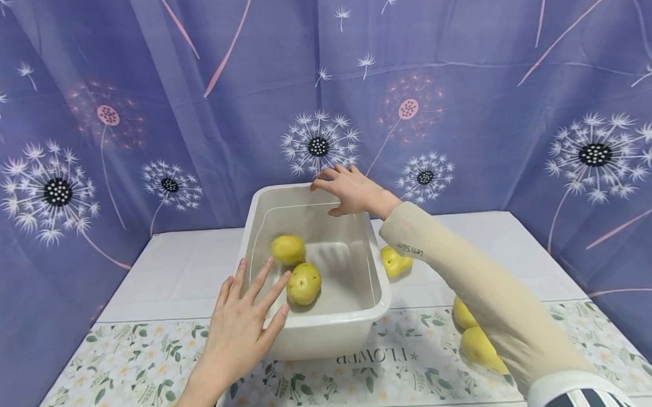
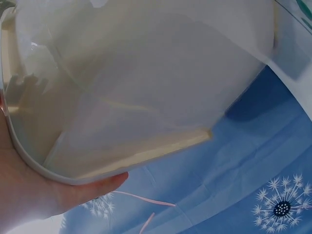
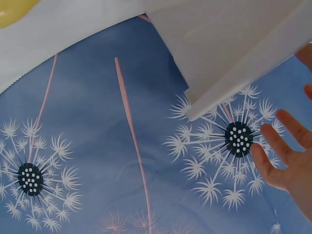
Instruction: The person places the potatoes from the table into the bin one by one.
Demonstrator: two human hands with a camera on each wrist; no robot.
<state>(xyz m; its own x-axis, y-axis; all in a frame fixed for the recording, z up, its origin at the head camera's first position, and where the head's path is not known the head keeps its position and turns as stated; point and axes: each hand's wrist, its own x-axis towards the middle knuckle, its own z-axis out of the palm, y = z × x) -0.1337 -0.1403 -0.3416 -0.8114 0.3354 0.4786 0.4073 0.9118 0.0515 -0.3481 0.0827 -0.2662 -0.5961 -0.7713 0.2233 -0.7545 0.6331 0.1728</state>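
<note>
— What does the head view show?
— A pale rectangular bin (image 1: 332,337) stands on a table (image 1: 181,276). Inside, toward its left side, lie two yellow fruits: an upper one (image 1: 288,249) and a lower one (image 1: 304,283), which seem to touch. The raised walls presumably keep such round things from rolling off.

— Any others?
— One yellow fruit (image 1: 396,262) sits just outside the bin's right wall; two more (image 1: 481,348) lie nearer the person, partly behind the right sleeve (image 1: 471,282).

— And the hands?
— The left hand (image 1: 242,319) spreads its straight fingers over the near-left rim, gripping nothing. The right hand (image 1: 355,190) is over the far-right corner, fingers loosely bent and parted, holding nothing.

— The left wrist view?
— The hand lies along the bin's rim, one digit extended beside it. That placement would suit steadying the bin, though I cannot tell whether it presses.

— The right wrist view?
— Separated fingertips, apart from the bin's corner, with a patterned curtain behind. The loose spread suggests no load.
</note>
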